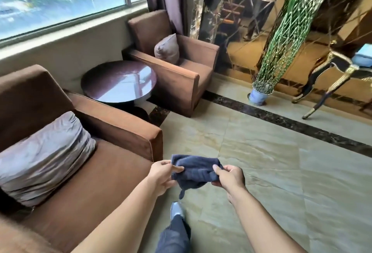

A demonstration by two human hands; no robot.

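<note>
Currently I'm seeing the left hand [161, 174], just beside the brown armchair [120, 138], pinching one end of the dark blue cloth [195, 170]. The cloth is hanging in the air over the tiled floor [261, 152], and the right hand [229, 178] is pinching its other end. Both pinches are looking shallow, so I'm judging that a sharp tug could pull an end free and drop it.

The room is lit brightly by daylight from the window [60, 1]; glare is seen on the round table [120, 79], and the edges are bent and softly blurred
</note>
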